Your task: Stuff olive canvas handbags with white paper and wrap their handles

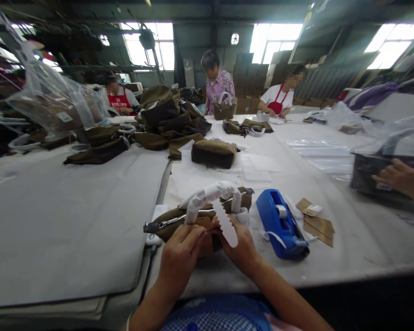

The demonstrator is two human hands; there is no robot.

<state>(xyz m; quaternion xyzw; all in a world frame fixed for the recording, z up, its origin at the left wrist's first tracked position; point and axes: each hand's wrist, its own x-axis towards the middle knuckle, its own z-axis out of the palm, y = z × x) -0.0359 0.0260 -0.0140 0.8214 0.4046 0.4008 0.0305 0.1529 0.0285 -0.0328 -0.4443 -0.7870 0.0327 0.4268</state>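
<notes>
left hand: lower centre of frame, fingers curled, pinching the near edge of the olive handbag; thumb and fingertips close together at the bag's flap.
right hand: just right of the left one, touching it; fingers closed on the lower end of the white wrapping strip.
olive handbag: lies flat on the table directly above both hands, metal zipper end sticking out left.
bag handle: arches over the bag, wrapped in white paper; the loose strip hangs down from it into the right hand.
tape dispenser: blue, just right of the right hand, tape tail hanging off its near end; not touching the hand.
cardboard tags: brown, right of the dispenser.
near edge: table edge runs just below the wrists; bag sits close to it.
open room: bare grey sheet across the left half; bare white surface right of the tags.
second bag: same olive, centre, on white paper, well apart from the hands.
bag pile: upper centre-left, many olive bags stacked.
plastic bag: clear, upper left, holds brown goods.
co-worker's hand: right edge, on a dark bag in clear plastic.
others: three people at the far end of the table.
</notes>
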